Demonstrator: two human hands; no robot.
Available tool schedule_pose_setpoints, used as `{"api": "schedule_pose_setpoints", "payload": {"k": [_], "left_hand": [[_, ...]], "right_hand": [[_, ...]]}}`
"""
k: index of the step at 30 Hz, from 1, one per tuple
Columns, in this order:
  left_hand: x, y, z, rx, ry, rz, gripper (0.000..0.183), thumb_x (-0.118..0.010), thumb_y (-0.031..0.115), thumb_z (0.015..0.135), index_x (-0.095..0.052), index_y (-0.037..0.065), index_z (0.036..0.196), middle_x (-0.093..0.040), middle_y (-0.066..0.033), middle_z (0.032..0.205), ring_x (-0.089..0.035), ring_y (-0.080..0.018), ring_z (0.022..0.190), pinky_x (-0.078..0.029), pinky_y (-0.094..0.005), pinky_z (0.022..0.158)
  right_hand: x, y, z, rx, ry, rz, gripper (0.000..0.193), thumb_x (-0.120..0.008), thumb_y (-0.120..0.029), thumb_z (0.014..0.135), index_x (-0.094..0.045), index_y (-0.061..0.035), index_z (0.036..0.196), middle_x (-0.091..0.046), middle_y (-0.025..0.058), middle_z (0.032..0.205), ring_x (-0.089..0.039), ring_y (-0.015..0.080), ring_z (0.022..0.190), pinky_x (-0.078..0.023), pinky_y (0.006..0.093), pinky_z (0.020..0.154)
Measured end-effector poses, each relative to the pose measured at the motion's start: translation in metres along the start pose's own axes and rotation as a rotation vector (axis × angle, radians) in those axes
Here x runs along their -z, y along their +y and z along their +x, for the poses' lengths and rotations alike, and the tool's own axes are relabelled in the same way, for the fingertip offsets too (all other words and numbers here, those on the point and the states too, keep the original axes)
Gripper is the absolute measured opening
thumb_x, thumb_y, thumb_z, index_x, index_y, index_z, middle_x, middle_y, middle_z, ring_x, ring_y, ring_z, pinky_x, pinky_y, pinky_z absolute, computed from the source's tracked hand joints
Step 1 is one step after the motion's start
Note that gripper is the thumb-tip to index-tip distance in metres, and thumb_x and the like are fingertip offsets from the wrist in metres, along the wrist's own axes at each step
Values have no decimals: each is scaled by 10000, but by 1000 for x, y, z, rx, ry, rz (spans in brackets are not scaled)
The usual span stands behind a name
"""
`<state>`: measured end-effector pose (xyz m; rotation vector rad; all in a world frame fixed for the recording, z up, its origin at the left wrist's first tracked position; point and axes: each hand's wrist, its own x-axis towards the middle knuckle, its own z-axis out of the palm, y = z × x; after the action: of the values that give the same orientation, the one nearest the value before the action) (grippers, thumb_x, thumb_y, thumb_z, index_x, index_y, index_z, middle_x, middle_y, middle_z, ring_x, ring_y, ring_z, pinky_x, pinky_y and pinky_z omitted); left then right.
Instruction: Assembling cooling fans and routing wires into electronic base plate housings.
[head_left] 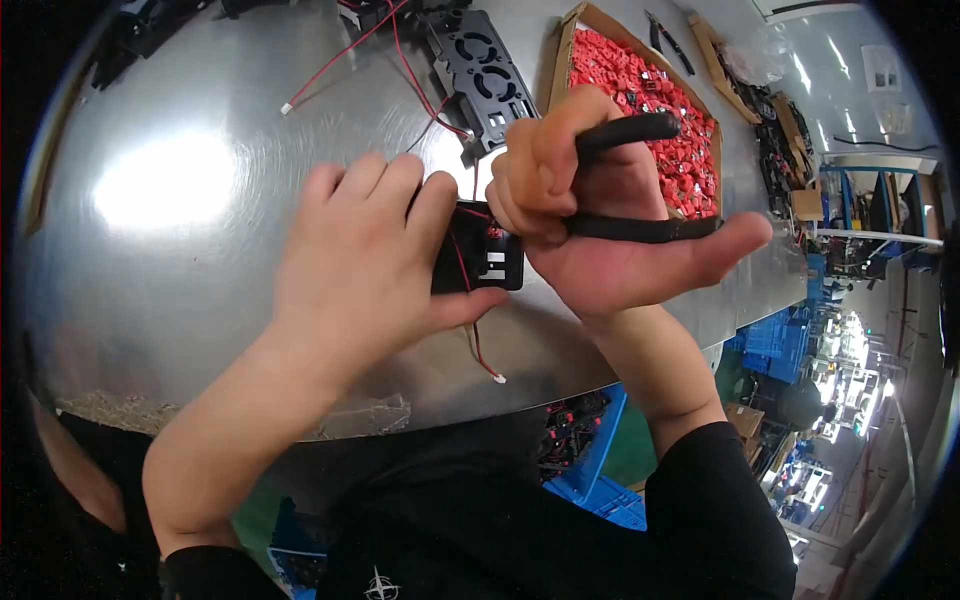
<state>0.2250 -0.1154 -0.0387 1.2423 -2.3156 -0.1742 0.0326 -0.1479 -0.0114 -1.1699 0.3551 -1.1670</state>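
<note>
My left hand is wrapped over a small black plastic housing on the metal table, its thumb along the near edge. Red and dark wires run across the housing, and one ends in a white plug near the table's front. In my right hand are black-handled pliers, handles spread apart and thumb stretched along the lower one. Their jaws are hidden behind my fingers, beside a red part in the housing. Just beyond lies a larger black bracket with two round fan grilles, red wires trailing from it.
A cardboard tray full of small red parts stands at the far right. Another pair of pliers lies behind it. Blue crates sit below the table's front edge. Another person's arm shows at lower left.
</note>
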Motion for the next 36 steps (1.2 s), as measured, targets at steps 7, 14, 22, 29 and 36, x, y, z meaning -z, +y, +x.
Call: {"api": "schedule_pose_setpoints", "payload": {"k": [7, 14, 22, 29, 36], "left_hand": [[-2, -33, 19, -174, -29, -112, 721, -906, 650, 618, -683, 98, 1024, -625, -51, 988, -619, -266, 995, -466, -418, 912], [-8, -41, 22, -306, 23, -105, 747, -889, 692, 599, -704, 93, 1007, -629, -38, 967, -624, -254, 994, -478, -388, 906], [-7, -42, 23, -323, 13, -104, 763, -874, 713, 603, -704, 82, 996, -628, -41, 963, -626, -257, 967, -481, -388, 895], [-9, -44, 25, -346, 35, -123, 772, -863, 720, 603, -696, 77, 997, -628, -50, 951, -625, -270, 945, -477, -397, 879], [-6, -40, 35, -358, -31, -180, 741, -882, 688, 619, -701, 82, 1006, -641, -44, 963, -622, -276, 950, -466, -416, 871]], "right_hand": [[18, -11, 13, -224, -173, 70, 1041, -476, -1134, 605, -456, -126, 863, -409, -3, 681, -348, 131, 590, -294, 296, 584], [22, -7, 21, -203, -226, 162, 935, -488, -1098, 675, -472, -165, 738, -413, -28, 513, -308, 100, 401, -290, 268, 428], [36, 2, 34, -237, -540, 332, 1277, -197, -1235, 335, -536, -66, 720, -430, -31, 610, -360, 87, 516, -250, 245, 511], [31, 9, 47, -210, -725, 357, 846, -553, -919, 875, -560, -79, 774, -496, 16, 528, -390, 152, 346, -277, 294, 354], [39, 0, 38, -403, -576, 235, 1376, -126, -1240, 345, -569, -16, 793, -522, -46, 709, -452, 53, 535, -256, 189, 484]]}}
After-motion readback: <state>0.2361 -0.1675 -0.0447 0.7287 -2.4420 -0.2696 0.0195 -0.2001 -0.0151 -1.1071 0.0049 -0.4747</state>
